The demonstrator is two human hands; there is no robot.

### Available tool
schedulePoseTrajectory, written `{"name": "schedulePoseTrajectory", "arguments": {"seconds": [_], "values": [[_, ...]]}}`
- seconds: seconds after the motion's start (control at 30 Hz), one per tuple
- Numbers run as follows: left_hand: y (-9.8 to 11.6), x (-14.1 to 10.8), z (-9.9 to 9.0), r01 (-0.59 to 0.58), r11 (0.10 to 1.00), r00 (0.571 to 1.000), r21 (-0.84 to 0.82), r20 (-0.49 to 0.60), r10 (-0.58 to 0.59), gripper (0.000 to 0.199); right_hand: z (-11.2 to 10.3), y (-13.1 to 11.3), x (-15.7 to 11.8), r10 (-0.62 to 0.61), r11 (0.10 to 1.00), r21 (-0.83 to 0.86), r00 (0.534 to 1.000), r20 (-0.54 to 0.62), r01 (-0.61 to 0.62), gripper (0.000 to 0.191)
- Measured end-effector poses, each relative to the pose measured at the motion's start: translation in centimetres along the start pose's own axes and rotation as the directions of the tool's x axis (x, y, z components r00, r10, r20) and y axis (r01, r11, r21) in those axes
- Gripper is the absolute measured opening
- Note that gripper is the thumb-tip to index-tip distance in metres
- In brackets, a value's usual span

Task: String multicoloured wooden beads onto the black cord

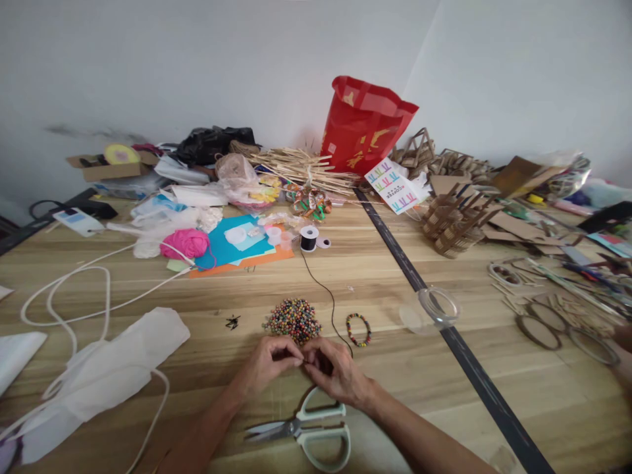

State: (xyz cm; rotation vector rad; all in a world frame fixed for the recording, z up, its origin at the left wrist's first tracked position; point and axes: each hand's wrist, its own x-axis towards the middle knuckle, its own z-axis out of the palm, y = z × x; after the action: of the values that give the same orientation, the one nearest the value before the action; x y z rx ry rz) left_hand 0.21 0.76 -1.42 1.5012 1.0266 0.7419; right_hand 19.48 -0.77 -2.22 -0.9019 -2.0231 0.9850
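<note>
My left hand [276, 359] and my right hand [336, 370] meet at their fingertips just in front of a pile of small multicoloured beads [293, 320]. Both pinch; whatever lies between the left fingertips is too small to make out. A thin black cord [332, 296] runs from a white spool [309, 238] down to my right hand, where it passes out of sight. To the right lies a beaded bracelet [358, 329]. Below my hands, scissors [301, 429] with pale green handles lie with their blades pointing left. Short black scraps [232, 322] sit left of the beads.
Clear tape rolls [438, 306] rest on the dark strip [474, 368] crossing the table. Further back are pink yarn [185, 244], blue sheets [232, 240], a red bag [365, 125] and small woven baskets [454, 227]. White cable [107, 296] and white sheeting [123, 368] occupy the left.
</note>
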Motion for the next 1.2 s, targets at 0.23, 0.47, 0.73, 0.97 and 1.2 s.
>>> {"name": "schedulePoseTrajectory", "arguments": {"seconds": [0.23,0.47,0.73,0.97,1.2], "values": [[0.3,0.0,0.1,0.013,1.000,1.000,-0.005,-0.004,-0.013,0.011,0.2,0.5,0.1,-0.046,0.998,-0.042,0.997,-0.059,0.043,0.007],[0.1,0.1,0.2,0.056,0.998,0.998,-0.007,-0.037,-0.056,0.010,-0.1,0.2,0.4,-0.075,0.997,-0.030,0.995,-0.065,0.073,0.016],[0.2,0.1,-0.2,0.047,0.999,0.969,0.014,-0.242,-0.042,0.012,-0.8,0.3,0.4,0.020,1.000,-0.013,0.984,-0.179,-0.023,0.017],[0.3,-0.1,-0.1,-0.049,0.940,0.984,0.337,-0.144,0.103,0.011,-1.3,0.3,0.5,-0.004,0.999,0.031,0.967,-0.256,0.012,0.018],[0.4,-0.3,0.3,-0.118,0.832,0.989,0.541,-0.014,0.150,0.018,-1.1,0.2,0.3,0.220,0.909,0.406,0.939,-0.264,-0.098,0.024]]}}
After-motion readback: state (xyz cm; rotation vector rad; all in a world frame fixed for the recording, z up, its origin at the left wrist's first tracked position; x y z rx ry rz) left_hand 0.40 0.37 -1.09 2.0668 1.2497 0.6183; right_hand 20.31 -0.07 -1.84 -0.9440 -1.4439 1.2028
